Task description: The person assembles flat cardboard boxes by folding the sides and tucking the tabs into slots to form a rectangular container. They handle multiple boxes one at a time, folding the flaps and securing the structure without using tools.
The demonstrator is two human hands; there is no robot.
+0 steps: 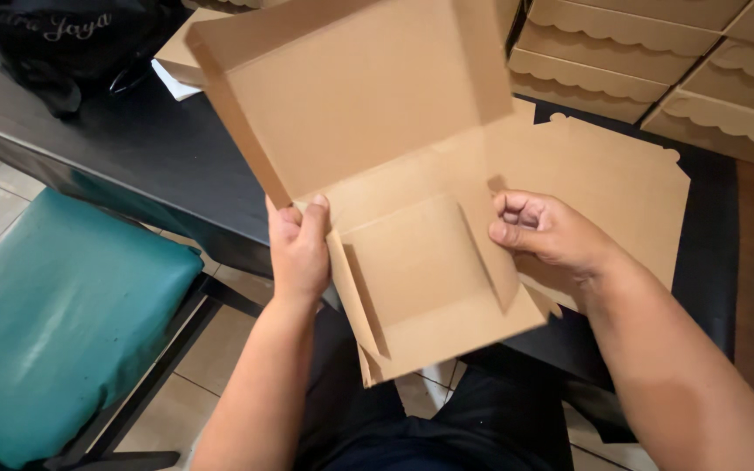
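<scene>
Cardboard box (412,253) — between left hand (298,253) and right hand (547,231).

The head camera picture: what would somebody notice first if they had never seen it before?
First, the big brown cardboard box in the middle, half folded with its lid up, gripped by the left hand and right hand. Next, the stacked finished boxes with wavy edges at top right, and the teal chair seat at lower left.
</scene>
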